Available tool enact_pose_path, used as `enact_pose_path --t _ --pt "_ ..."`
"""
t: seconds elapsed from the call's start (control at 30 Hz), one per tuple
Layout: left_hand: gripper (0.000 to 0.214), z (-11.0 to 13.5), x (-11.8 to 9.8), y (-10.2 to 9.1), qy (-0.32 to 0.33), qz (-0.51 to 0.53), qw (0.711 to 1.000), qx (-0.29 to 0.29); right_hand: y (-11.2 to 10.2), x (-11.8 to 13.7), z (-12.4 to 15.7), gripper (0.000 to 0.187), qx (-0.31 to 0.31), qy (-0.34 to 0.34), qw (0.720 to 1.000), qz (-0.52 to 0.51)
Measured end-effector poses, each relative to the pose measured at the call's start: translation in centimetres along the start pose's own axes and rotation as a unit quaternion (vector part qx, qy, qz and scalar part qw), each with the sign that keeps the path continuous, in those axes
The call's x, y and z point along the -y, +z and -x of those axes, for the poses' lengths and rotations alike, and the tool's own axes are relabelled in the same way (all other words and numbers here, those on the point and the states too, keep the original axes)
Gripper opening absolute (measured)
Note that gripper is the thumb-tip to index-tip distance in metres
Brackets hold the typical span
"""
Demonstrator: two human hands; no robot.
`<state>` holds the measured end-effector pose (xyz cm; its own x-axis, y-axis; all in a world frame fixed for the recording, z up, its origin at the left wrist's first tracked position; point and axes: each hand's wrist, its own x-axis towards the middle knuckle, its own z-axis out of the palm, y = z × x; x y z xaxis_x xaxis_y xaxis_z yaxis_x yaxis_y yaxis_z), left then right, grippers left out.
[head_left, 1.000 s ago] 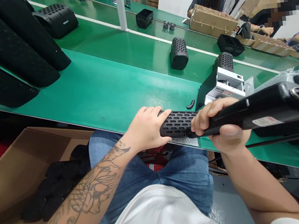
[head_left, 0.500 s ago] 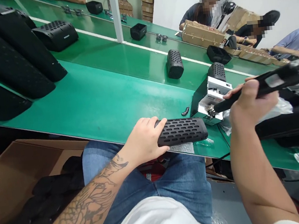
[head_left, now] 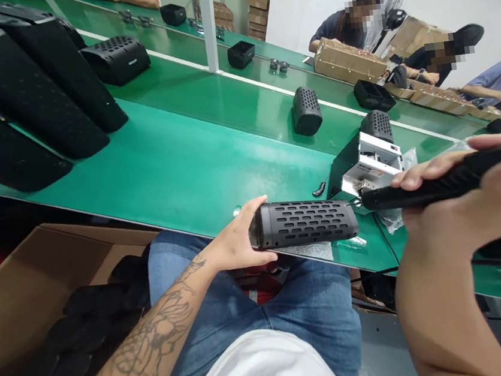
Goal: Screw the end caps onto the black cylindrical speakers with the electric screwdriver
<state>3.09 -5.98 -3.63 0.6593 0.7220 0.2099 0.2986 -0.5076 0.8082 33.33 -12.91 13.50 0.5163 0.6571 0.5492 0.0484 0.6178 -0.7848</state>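
My left hand (head_left: pixel 233 238) grips the left end of a black speaker housing (head_left: pixel 309 222) with slotted holes, which lies on its side at the table's front edge. An electric screwdriver (head_left: pixel 426 188) is wrapped in the fingers of my right hand (head_left: pixel 456 207). Held almost level, it points left, and its bit is at the upper right end of the housing; whether it sits in a hole I cannot tell. Just behind the bit stands a silver and black screw feeder (head_left: pixel 354 167). A small black curved piece (head_left: pixel 319 190) lies left of the feeder.
Tall black panels (head_left: pixel 26 87) lean at the left on the green table (head_left: pixel 193 164). Several more housings (head_left: pixel 307 111) stand farther back. An open cardboard box (head_left: pixel 76 244) with black parts is at my lower left. Co-workers sit across, behind brown cartons (head_left: pixel 348 59).
The screwdriver has come away from the screw feeder, down to the housing's right end. My left hand has slid back to the housing's left end.
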Motion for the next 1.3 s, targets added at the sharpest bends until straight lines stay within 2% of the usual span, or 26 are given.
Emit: enact_pose_path --t 0.1,0.17,0.23,0.33,0.47,0.8,1.0,1.17,1.3 --pt "0.118 0.0 0.7 0.8 0.025 0.028 0.999 -0.022 3.9 1.2 2.9 0.036 0.117 0.005 0.992 -0.053" --pt "0.115 0.1 1.0 1.1 0.030 0.033 0.998 -0.034 6.6 0.8 4.9 0.042 0.163 0.031 0.981 -0.098" --pt "0.115 0.1 1.1 1.3 0.032 0.036 0.998 -0.043 8.6 -0.3 6.3 0.042 0.186 0.027 0.973 -0.132" --pt "0.114 0.1 1.2 1.5 0.036 0.044 0.997 -0.049 10.0 -1.9 7.4 0.036 0.205 0.018 0.968 -0.147" --pt "0.113 0.0 1.2 1.6 0.049 0.058 0.996 -0.053 9.8 -2.9 7.9 0.030 0.204 0.038 0.971 -0.123" --pt "0.109 -0.1 0.5 1.0 0.038 0.057 0.997 -0.043 9.8 -2.6 7.6 0.031 0.222 0.128 0.962 -0.099" --pt "0.107 -0.2 0.5 1.1 0.041 0.052 0.997 -0.046 9.4 -3.4 7.7 0.032 0.284 0.137 0.942 -0.114" --pt "0.122 0.1 0.9 1.5 0.043 0.024 0.997 -0.053 8.4 -4.1 8.4 0.030 0.325 0.130 0.925 -0.148" --pt "0.132 -0.3 1.1 0.9 0.056 0.004 0.998 -0.023 7.7 -5.0 9.4 0.036 0.345 0.137 0.919 -0.131"
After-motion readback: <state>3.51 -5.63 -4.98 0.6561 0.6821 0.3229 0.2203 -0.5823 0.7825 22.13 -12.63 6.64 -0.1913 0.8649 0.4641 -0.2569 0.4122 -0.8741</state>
